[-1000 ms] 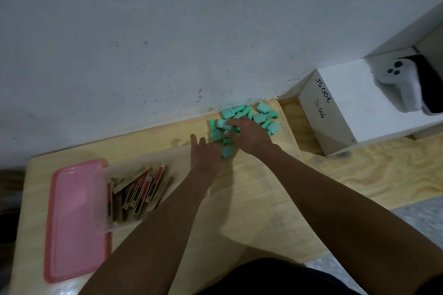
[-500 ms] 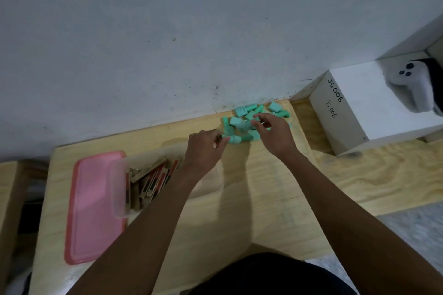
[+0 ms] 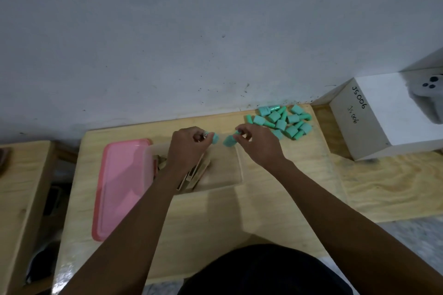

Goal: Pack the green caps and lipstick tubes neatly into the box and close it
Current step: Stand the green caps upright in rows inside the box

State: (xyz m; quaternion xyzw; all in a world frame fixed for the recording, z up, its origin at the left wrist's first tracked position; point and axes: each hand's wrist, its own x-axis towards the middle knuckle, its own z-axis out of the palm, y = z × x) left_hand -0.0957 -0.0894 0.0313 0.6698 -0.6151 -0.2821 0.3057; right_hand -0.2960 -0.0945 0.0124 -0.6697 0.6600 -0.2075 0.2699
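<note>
A pile of several green caps (image 3: 285,120) lies at the table's far right corner against the wall. A clear plastic box (image 3: 230,175) stands in the middle of the table with several lipstick tubes (image 3: 194,172) lying in its left half. My left hand (image 3: 189,146) hovers over the box's far edge, shut on one green cap (image 3: 215,138). My right hand (image 3: 256,143) is beside it, pinching another green cap (image 3: 229,140). The two caps are close together, a small gap between them. My left forearm hides part of the tubes.
The pink lid (image 3: 117,189) lies flat just left of the box. A white carton (image 3: 383,115) marked JS 006 stands to the right on a lower wooden board (image 3: 383,187), a white controller (image 3: 426,93) on top. The wall (image 3: 191,43) bounds the far side.
Both hands have left the pile of caps and moved left over the box, each holding one green cap. The view has shifted, so the table sits further right.
</note>
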